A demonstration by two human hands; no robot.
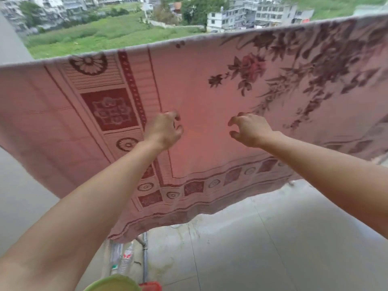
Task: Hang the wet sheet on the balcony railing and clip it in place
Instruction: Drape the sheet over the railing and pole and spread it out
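1. Sheet: hangs across the upper frame, left to right, spread to dry; no clips seen.
2. Left hand, centre: half-curled, gripping nothing, probably smoothing the cloth.
3. Right hand, centre: likewise.

1. Sheet hangs across, hem above the floor.
2. Left hand and right hand before the sheet's middle, apart.
3. Pipe under the hem's left end; basin at the floor's near edge.
4. Buildings behind the sheet.

We see a pink sheet printed with maroon flowers and leaves and bordered in maroon squares and wheel-like rosettes, above a pale grey floor, a yellow-green basin and a red object.
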